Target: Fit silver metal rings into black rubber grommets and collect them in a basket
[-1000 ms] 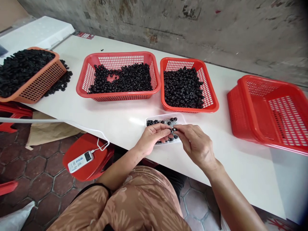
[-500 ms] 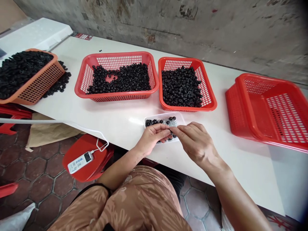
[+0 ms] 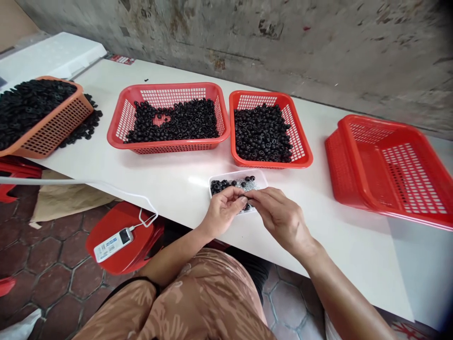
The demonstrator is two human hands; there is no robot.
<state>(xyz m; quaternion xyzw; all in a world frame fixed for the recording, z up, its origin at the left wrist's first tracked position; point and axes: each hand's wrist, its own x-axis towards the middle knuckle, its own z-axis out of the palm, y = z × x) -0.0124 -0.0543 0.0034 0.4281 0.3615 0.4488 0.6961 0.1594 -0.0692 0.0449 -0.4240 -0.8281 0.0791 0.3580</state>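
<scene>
My left hand [image 3: 224, 211] and my right hand [image 3: 279, 215] meet fingertip to fingertip over the near side of a small clear plastic tray [image 3: 262, 177]. The left thumb and fingers pinch a small black part [image 3: 244, 196], mostly hidden by the fingers. Against it press the closed fingers of my right hand; whether they grip something of their own is hidden. In the tray lie loose round black parts [image 3: 220, 185] and many tiny shiny silvery pieces [image 3: 239, 183]. My hands cover the tray's near edge.
Behind the tray stand a wide red basket [image 3: 170, 146] and a smaller red basket [image 3: 272, 164], both holding black parts. Stacked red baskets [image 3: 357, 174] are at right. An orange basket [image 3: 58, 132] of black pieces is at left. A white device [image 3: 113, 244] with a cable lies on a red stool [image 3: 101, 222].
The view has shifted slightly, so everything sits a little lower and further left. My hands stay together above the tray, and the right fingers have changed their angle slightly at the black part.
</scene>
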